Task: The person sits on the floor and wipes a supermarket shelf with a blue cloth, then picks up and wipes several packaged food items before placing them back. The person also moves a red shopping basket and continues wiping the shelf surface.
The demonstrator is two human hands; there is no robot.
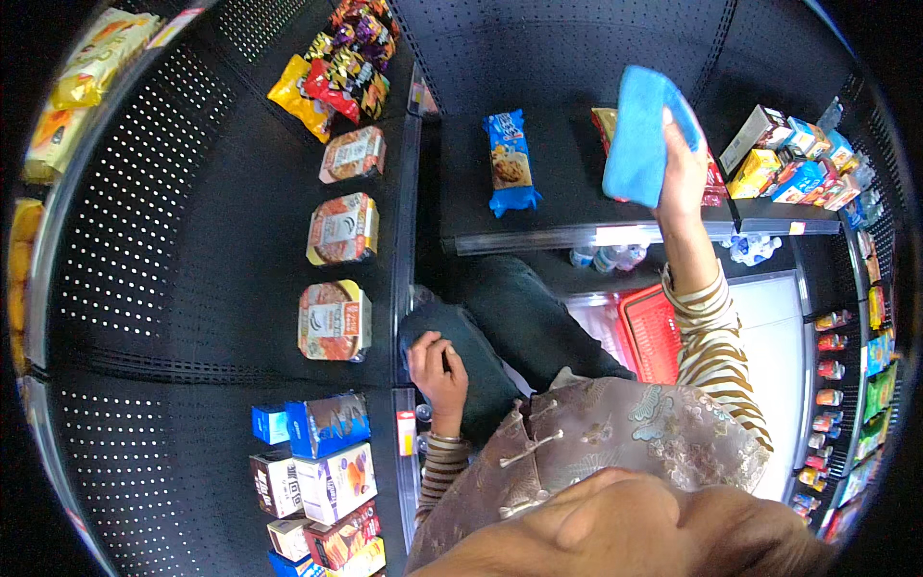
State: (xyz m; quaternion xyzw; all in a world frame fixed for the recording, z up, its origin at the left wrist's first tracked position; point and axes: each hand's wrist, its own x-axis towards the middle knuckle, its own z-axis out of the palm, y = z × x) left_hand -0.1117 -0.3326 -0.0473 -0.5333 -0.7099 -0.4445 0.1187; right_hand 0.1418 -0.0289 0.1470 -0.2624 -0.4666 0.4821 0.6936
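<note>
A folded light-blue cloth [638,137] is gripped in my right hand [681,162], thumb across its near side. My right arm reaches forward over a black shelf board [555,187]. Behind the cloth, packets in red [714,186] and gold wrapping are partly hidden. Left of it on the same board lies a blue cookie packet [510,162]. My left hand [438,375] rests at my knee beside the left shelf's edge. Its fingers are loosely bent and slightly apart, and nothing shows in it.
Several sealed food tubs [342,227] line the left shelf, between bagged snacks [346,72] and stacked boxes [332,476]. More boxes [797,169] crowd the right corner. A red plastic basket [652,335] is on the floor below my right arm. Water bottles [609,257] stand under the board.
</note>
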